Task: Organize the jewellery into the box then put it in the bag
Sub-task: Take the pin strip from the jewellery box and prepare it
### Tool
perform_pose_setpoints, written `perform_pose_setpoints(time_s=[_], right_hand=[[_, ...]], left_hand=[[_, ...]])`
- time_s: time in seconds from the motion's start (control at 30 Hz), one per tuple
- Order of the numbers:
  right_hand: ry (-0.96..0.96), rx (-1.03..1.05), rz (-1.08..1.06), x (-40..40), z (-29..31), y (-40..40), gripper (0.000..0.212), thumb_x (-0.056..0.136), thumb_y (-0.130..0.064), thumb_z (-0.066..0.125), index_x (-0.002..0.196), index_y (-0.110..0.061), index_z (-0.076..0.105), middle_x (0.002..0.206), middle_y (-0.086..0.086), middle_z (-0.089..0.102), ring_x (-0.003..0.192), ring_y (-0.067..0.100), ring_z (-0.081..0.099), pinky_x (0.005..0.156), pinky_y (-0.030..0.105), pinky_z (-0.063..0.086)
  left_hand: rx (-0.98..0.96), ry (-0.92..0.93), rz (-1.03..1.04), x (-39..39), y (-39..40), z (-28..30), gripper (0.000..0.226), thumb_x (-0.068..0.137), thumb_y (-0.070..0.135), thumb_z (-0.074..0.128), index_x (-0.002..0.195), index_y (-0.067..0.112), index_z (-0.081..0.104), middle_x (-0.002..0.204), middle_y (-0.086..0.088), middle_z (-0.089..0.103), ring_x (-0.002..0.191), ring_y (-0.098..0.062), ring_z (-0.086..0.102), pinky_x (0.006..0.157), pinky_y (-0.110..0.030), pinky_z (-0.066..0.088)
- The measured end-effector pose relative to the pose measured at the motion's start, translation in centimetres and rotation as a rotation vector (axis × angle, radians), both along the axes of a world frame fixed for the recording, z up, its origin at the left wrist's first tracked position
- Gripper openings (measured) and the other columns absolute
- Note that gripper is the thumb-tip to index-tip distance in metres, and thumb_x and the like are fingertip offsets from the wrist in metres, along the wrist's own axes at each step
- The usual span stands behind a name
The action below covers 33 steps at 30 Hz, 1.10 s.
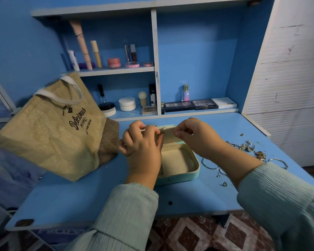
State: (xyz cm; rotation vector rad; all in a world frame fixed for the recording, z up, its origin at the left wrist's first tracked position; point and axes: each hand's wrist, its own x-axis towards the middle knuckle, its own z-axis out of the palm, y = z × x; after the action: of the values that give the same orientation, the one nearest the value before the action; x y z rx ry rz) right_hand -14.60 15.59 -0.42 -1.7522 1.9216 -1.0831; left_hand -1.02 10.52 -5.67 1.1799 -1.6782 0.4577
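Blue desk, both hands curled – box lid

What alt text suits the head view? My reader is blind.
Both hands, left and right, pinch something small at the raised lid of an open mint jewellery box on a blue desk. Burlap bag left, loose jewellery right.

Head camera looks down, close over desk
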Motion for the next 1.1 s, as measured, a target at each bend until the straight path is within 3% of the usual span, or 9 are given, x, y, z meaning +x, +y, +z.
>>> perform_pose_setpoints(time_s=[0.13, 0.23, 0.3, 0.43, 0.53, 0.7, 0.87, 1.0, 1.1], right_hand=[[0.017, 0.032, 0.019, -0.3, 0.2, 0.1, 0.008, 0.092, -0.021, 0.056, 0.093, -0.018, 0.063, 0.088, -0.006, 0.049, 0.069, 0.002, 0.044, 0.060, 0.012, 0.034], [0.023, 0.072, 0.019, -0.4, 0.6, 0.2, 0.006, 0.093, -0.021, 0.055, 0.089, -0.021, 0.059, 0.077, -0.012, 0.049, 0.066, 0.001, 0.044, 0.057, 0.013, 0.034], [-0.004, 0.094, 0.019, -0.5, 0.9, 0.4, 0.007, 0.093, -0.020, 0.053, 0.088, -0.022, 0.059, 0.076, -0.011, 0.053, 0.067, 0.003, 0.048, 0.057, 0.015, 0.037], [0.026, 0.125, 0.022, -0.7, 1.6, 0.5, 0.009, 0.094, -0.021, 0.052, 0.088, -0.023, 0.058, 0.077, -0.014, 0.053, 0.068, 0.005, 0.051, 0.053, 0.015, 0.033], [0.015, 0.131, 0.029, -0.5, 1.9, 0.3, 0.010, 0.093, -0.019, 0.054, 0.085, -0.022, 0.060, 0.074, -0.012, 0.054, 0.062, 0.002, 0.046, 0.053, 0.017, 0.034], [0.051, 0.154, 0.071, 0.5, 1.7, -0.4, 0.010, 0.090, -0.016, 0.059, 0.082, -0.021, 0.064, 0.073, -0.015, 0.058, 0.066, -0.001, 0.049, 0.055, 0.014, 0.036], [0.103, 0.223, 0.106, 1.6, 1.2, -1.3, 0.013, 0.088, -0.013, 0.058, 0.082, -0.021, 0.066, 0.074, -0.010, 0.062, 0.064, 0.001, 0.051, 0.056, 0.013, 0.039], [0.157, 0.247, 0.107, 1.9, 0.8, -1.7, 0.015, 0.087, -0.012, 0.058, 0.079, -0.022, 0.066, 0.069, -0.013, 0.059, 0.062, 0.002, 0.050, 0.050, 0.010, 0.036], [0.185, 0.278, 0.121, 1.9, 1.0, -1.8, 0.014, 0.088, -0.014, 0.058, 0.080, -0.022, 0.065, 0.071, -0.013, 0.057, 0.062, 0.002, 0.049, 0.049, 0.007, 0.036]], left_hand=[[-0.044, -0.076, -0.021, 0.4, -0.6, -0.4, 0.021, 0.076, 0.038, 0.065, 0.092, 0.026, 0.066, 0.108, 0.002, 0.047, 0.098, -0.022, 0.037, 0.082, -0.041, 0.025], [-0.043, -0.071, -0.085, 0.5, -0.8, -0.4, 0.013, 0.080, 0.039, 0.061, 0.085, 0.029, 0.068, 0.095, 0.005, 0.062, 0.098, -0.017, 0.040, 0.088, -0.039, 0.019], [-0.037, -0.063, -0.114, 0.6, -0.8, -0.5, 0.008, 0.076, 0.034, 0.069, 0.081, 0.028, 0.067, 0.090, 0.006, 0.064, 0.096, -0.015, 0.041, 0.089, -0.038, 0.018], [-0.024, -0.079, -0.174, 0.9, -0.6, -0.6, 0.013, 0.071, 0.027, 0.078, 0.077, 0.025, 0.066, 0.086, 0.007, 0.064, 0.096, -0.015, 0.042, 0.091, -0.038, 0.016], [-0.035, -0.096, -0.198, 1.3, -0.2, -1.0, 0.007, 0.076, 0.029, 0.069, 0.075, 0.023, 0.065, 0.088, 0.007, 0.064, 0.097, -0.016, 0.042, 0.091, -0.038, 0.017], [-0.081, -0.151, -0.164, 1.9, 0.3, -1.5, 0.032, 0.082, 0.046, 0.050, 0.071, 0.019, 0.063, 0.089, 0.003, 0.062, 0.094, -0.019, 0.041, 0.087, -0.039, 0.021], [-0.103, -0.153, -0.169, 2.3, 0.4, -2.1, 0.024, 0.079, 0.040, 0.061, 0.067, 0.020, 0.063, 0.093, 0.005, 0.058, 0.095, -0.019, 0.040, 0.087, -0.038, 0.021], [-0.085, -0.145, -0.154, 2.3, 0.3, -2.5, 0.022, 0.066, 0.025, 0.084, 0.064, 0.020, 0.063, 0.099, 0.011, 0.042, 0.096, -0.018, 0.039, 0.088, -0.038, 0.020], [-0.102, -0.139, -0.161, 2.2, 0.4, -2.4, 0.021, 0.074, 0.032, 0.075, 0.063, 0.020, 0.062, 0.100, 0.011, 0.042, 0.096, -0.019, 0.039, 0.087, -0.038, 0.020]])
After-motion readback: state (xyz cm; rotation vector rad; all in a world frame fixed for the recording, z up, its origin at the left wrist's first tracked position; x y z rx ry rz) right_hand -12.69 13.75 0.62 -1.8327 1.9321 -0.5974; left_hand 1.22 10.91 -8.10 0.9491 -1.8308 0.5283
